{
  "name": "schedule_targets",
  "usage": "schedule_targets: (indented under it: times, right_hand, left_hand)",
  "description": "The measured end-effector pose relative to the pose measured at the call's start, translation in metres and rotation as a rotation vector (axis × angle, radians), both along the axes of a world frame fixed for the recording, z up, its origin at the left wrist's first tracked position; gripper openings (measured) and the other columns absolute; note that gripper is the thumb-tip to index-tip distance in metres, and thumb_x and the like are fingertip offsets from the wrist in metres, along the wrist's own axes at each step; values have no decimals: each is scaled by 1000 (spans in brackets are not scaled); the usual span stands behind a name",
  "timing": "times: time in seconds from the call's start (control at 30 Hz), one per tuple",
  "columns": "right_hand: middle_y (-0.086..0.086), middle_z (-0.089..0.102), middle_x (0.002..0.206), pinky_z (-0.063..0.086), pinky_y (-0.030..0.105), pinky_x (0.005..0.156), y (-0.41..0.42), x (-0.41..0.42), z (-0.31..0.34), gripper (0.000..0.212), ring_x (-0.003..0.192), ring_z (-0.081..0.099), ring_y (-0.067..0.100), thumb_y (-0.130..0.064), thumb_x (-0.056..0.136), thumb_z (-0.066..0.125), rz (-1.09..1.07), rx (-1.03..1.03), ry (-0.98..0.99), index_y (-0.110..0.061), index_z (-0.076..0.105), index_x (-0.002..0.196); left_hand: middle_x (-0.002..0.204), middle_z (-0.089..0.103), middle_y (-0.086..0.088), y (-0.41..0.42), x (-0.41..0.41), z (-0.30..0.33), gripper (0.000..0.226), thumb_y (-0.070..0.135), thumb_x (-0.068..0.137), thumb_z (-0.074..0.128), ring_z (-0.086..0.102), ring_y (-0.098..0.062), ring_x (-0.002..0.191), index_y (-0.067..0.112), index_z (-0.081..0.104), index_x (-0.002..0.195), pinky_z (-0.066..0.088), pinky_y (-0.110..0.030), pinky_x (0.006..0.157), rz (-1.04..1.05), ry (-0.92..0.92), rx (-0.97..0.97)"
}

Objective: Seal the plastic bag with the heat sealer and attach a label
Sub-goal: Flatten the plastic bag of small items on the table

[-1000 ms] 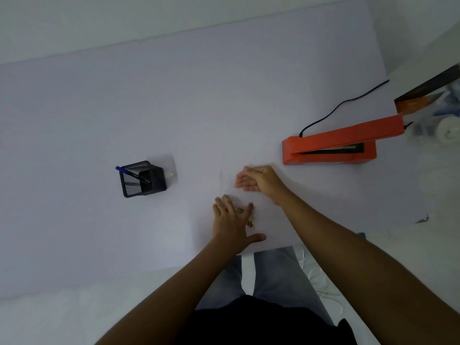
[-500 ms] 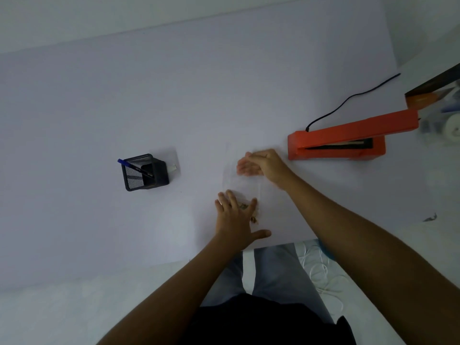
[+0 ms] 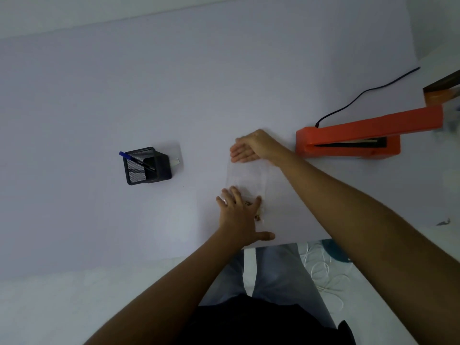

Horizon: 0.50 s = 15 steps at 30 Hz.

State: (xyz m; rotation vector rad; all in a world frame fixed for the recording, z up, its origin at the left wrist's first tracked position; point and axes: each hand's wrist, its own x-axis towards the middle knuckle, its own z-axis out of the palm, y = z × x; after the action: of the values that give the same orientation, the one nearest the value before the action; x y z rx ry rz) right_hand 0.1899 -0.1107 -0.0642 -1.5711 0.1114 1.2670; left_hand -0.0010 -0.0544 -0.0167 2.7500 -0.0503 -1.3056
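Plastic bag (image 3: pixel 246 176) with brown bits (image 3: pixel 249 203)

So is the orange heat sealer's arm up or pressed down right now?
Up. The heat sealer has its long upper arm raised above the base, leaving a dark gap, and nothing lies in that gap; the plastic bag lies flat on the table.

Single head-worn wide-angle view, looking steeply down and forward over white table (image 3: pixel 149 83); both forearms enter from bottom edge, lap visible below; close working range.
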Motion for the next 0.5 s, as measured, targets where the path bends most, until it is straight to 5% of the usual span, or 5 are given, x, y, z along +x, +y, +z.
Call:
schedule_targets:
  times: [0.23, 0.5]
  right_hand:
    - [23, 73, 110, 55, 43, 98, 17, 39, 1, 42, 99, 74, 31, -28, 102, 52, -152, 23, -9, 9, 66, 116]
    - [23, 74, 106, 58, 39, 93, -7, -43, 13, 40, 99, 74, 32, -25, 104, 48, -289, 139, -13, 8, 69, 112]
  left_hand:
    - [157, -9, -34, -1, 1, -3, 114, 93, 66, 42, -3, -59, 141, 33, 2, 155, 8, -70, 113, 12, -13, -2]
    - [157, -11, -34, -2, -3, 0, 114, 92, 67, 43, -7, -59, 141, 33, 0, 155, 5, -70, 113, 28, -7, -17]
